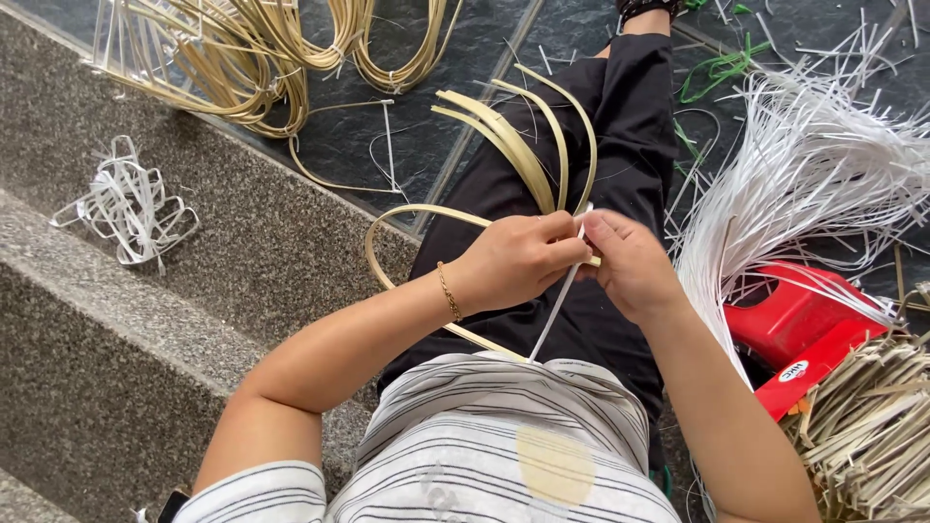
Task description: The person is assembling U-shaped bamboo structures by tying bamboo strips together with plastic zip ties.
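Head view shows us seated on a speckled stone step [145, 320], legs in black trousers [620, 145] stretched over the dark slate floor [387, 145]. To our right a large spray of white plastic strips [804, 174] fans across the floor and over a red plastic stool [794, 320]; just beside the stool, at the lower right edge, lies a heap of pale flat offcuts [872, 436]. At the upper left, on the edge between step and floor, we see a pile of looped bamboo strips [242, 48]. A small tangle of white strips [126, 208] sits alone on the step, well apart from the rest.

Over our lap we hold a bundle of bent bamboo strips [513, 145], its loops arching away from us and one long strip curving round to the left. Our left hand [518, 261], a gold bracelet [449, 292] at its wrist, is closed around the bundle where the strips meet. Our right hand [630, 266] touches the same spot, fingers pinched on a thin white strip [554, 310] that runs down toward our striped shirt [484, 446].
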